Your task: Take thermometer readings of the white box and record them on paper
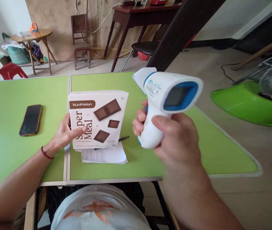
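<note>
A white box is held left of a white-blue thermometer

Head view: forward and down, hands close.

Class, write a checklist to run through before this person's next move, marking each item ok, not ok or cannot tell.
1. Box held by the left hand: ok, thumb across its front.
2. Thermometer gripped in the right hand: ok.
3. Screen switched on: cannot tell, it looks dark.
4. Paper fully visible: not ok, the box hides part.
5. Phone apart from the box: ok.
</note>
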{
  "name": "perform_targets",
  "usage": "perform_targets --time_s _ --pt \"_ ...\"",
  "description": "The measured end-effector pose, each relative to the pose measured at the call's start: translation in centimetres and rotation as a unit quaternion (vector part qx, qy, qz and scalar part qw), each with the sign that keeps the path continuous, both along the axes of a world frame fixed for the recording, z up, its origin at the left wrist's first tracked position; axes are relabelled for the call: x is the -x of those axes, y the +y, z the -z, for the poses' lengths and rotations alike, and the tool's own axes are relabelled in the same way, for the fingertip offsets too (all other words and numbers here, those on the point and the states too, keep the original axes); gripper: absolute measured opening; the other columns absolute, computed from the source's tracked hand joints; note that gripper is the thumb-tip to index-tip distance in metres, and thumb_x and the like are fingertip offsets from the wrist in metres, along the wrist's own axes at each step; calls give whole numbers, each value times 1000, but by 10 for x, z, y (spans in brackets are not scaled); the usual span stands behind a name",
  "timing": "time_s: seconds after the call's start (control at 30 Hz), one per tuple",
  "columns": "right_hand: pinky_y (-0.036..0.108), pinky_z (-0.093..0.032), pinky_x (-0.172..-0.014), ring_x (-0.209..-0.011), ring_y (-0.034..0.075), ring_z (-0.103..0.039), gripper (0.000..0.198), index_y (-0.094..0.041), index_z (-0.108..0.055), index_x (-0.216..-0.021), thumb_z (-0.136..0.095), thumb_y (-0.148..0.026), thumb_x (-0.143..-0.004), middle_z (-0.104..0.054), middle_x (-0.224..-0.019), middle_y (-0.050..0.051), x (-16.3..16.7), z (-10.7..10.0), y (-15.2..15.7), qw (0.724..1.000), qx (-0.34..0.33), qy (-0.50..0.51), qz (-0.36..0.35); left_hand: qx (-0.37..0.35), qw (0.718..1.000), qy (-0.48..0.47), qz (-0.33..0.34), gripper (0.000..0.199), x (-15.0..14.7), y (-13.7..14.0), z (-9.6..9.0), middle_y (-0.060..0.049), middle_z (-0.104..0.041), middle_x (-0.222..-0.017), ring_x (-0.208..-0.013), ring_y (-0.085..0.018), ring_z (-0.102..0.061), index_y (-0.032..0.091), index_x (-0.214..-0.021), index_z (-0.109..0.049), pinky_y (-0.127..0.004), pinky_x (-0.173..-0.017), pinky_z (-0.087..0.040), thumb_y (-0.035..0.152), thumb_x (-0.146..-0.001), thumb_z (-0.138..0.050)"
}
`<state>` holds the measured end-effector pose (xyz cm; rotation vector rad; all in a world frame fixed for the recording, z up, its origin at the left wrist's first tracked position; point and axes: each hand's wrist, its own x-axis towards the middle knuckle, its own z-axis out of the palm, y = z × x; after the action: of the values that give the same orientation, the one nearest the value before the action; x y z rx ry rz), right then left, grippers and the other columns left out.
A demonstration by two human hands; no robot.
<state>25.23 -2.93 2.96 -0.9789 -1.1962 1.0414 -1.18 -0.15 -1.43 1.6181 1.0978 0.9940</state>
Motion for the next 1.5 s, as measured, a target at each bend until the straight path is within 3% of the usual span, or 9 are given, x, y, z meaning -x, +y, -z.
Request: perform_targets --time_s 0.13,0.23,0.43,0.77,1.5 --pt "26 -33 -37 -44 10 -45 34 -24 -59 -98 -68 -42 -70 -50 -65 -4 26 -6 -33 981 94 101 -138 36 998 -40 30 69 -1 1 -8 -17 -67 -122 -109 -31 -67 13 -126 -50 -44 -88 -59 45 -73 -82" --pt "25 -32 -40 -45 9 -44 33 -22 -61 -93 -72 -44 -71 -50 -65 -4 46 5 -46 958 140 179 -176 54 996 -48 54 69 -2 1 -15 -17 -69 -118 -107 -32 -67 13 -124 -52 -44 -87 -58 43 -71 -84" --pt "27 -37 -50 -51 10 -48 26 -20 -58 -77 -72 -42 -77 -53 -63 -3 65 25 -51 962 127 180 -165 38 995 -55 73 61 -3 1 -17 -11 -71 -107 -97 -29 -68 15 -119 -54 -40 -79 -58 40 -71 -84" --pt "26 -40 -51 -52 10 -49 26 -21 -58 -78 -72 -42 -75 -57 -60 -4 79 34 -47 964 139 180 -137 40 997 -32 61 59 0 6 -15 -9 -70 -101 -83 -22 -66 16 -113 -56 -32 -67 -55 45 -69 -84" --pt "27 -40 -52 -54 11 -51 26 -21 -60 -80 -75 -42 -74 -59 -61 -3 76 39 -45 960 143 191 -147 47 996 -35 67 58 1 7 -13 -10 -71 -104 -87 -21 -66 15 -112 -57 -32 -71 -55 44 -70 -84"
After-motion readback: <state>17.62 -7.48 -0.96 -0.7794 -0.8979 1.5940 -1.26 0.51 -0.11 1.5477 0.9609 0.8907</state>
